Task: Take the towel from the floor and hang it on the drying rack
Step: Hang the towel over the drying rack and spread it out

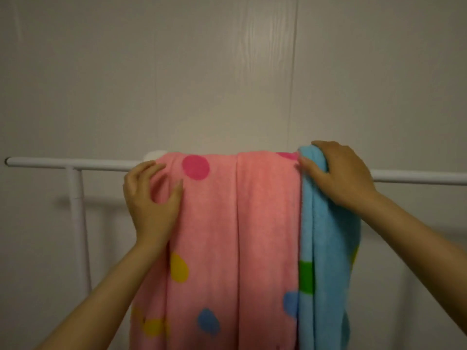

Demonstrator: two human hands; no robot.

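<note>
A pink towel (237, 223) with coloured dots hangs draped over the white top bar of the drying rack (63, 164). Its right part is light blue (328, 236) with a green patch. My left hand (151, 200) rests against the towel's left edge just below the bar, fingers curled and pinching the cloth. My right hand (338, 173) lies on top of the blue part where it folds over the bar, pressing and gripping it. The towel hides the middle of the bar.
The rack's white upright post (79, 223) stands to the left of the towel. The top bar continues bare to the left and to the right (417, 178). A plain pale panelled wall (227, 72) is close behind the rack.
</note>
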